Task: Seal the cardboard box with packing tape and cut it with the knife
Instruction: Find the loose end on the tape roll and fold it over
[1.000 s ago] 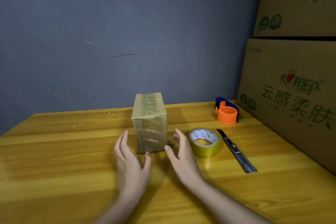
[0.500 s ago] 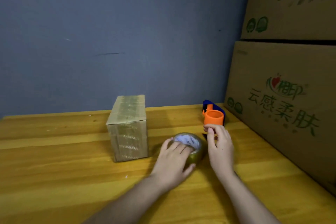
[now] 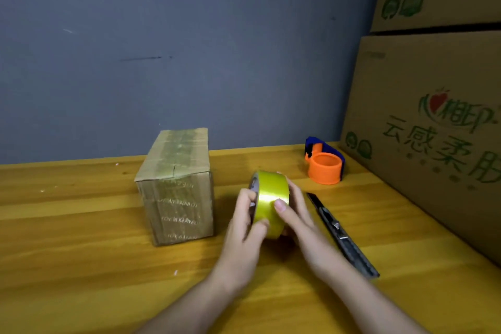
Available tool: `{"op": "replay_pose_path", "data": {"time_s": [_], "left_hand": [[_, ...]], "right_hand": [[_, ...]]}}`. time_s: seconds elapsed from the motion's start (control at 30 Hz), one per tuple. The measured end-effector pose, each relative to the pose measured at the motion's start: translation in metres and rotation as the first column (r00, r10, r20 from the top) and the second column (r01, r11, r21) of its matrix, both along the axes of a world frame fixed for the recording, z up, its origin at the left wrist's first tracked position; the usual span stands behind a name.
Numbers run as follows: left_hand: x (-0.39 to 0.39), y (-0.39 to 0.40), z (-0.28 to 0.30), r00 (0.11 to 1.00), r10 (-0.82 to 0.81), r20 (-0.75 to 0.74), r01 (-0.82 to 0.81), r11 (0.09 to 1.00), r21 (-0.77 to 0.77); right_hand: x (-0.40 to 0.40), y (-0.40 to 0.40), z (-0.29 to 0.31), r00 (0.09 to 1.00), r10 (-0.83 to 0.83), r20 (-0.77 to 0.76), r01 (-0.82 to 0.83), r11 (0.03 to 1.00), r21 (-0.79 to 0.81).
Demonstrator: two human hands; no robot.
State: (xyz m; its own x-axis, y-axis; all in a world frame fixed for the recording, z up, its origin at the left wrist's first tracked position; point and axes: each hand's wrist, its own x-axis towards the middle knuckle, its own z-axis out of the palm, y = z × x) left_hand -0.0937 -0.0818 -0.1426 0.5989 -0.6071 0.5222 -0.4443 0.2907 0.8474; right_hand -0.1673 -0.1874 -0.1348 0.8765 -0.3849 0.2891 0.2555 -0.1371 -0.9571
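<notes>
A small cardboard box (image 3: 177, 190), wrapped in layers of clear tape, stands on the wooden table (image 3: 81, 266) left of centre. Just right of it I hold a yellow roll of packing tape (image 3: 269, 198) on edge, lifted off the table. My left hand (image 3: 244, 236) grips its left side, fingers in the core. My right hand (image 3: 301, 225) holds the right side with the thumb pressed on the tape's outer face. A dark utility knife (image 3: 341, 236) lies on the table right of my right hand, apart from it.
An orange and blue tape dispenser (image 3: 325, 161) sits at the back right. Large printed cardboard cartons (image 3: 433, 116) are stacked along the right edge. A grey wall (image 3: 189, 49) closes off the back.
Both hands moved from beside the box to the tape roll, lifted it off the table and turned it on edge. The view shifted right.
</notes>
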Motion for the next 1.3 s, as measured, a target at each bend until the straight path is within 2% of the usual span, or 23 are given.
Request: {"op": "replay_pose_path", "data": {"time_s": [0.1, 0.27, 0.37, 0.5, 0.93, 1.3], "left_hand": [[0.0, 0.0, 0.006, 0.988, -0.046, -0.146, 0.037, 0.997, -0.064], [0.002, -0.005, 0.008, 0.961, -0.085, -0.262, 0.072, 0.996, -0.059], [0.009, -0.009, 0.005, 0.903, -0.086, -0.421, 0.085, 0.996, -0.021], [0.013, -0.011, -0.002, 0.823, -0.047, -0.566, 0.088, 0.995, 0.046], [0.011, -0.01, 0.012, 0.84, -0.234, -0.489, 0.24, 0.969, -0.052], [0.007, -0.009, 0.01, 0.863, -0.232, -0.449, 0.23, 0.971, -0.059]], "right_hand": [[0.0, 0.004, -0.002, 0.999, -0.042, 0.028, 0.043, 0.998, -0.055], [-0.001, 0.007, -0.001, 0.988, -0.129, 0.091, 0.141, 0.979, -0.147], [-0.001, 0.007, -0.001, 0.98, -0.168, 0.11, 0.185, 0.968, -0.171], [-0.003, 0.004, -0.003, 0.959, -0.266, 0.095, 0.283, 0.907, -0.311], [-0.006, 0.001, -0.002, 0.926, -0.339, 0.168, 0.377, 0.782, -0.497], [-0.005, 0.0, -0.005, 0.917, -0.346, 0.2, 0.399, 0.752, -0.525]]}}
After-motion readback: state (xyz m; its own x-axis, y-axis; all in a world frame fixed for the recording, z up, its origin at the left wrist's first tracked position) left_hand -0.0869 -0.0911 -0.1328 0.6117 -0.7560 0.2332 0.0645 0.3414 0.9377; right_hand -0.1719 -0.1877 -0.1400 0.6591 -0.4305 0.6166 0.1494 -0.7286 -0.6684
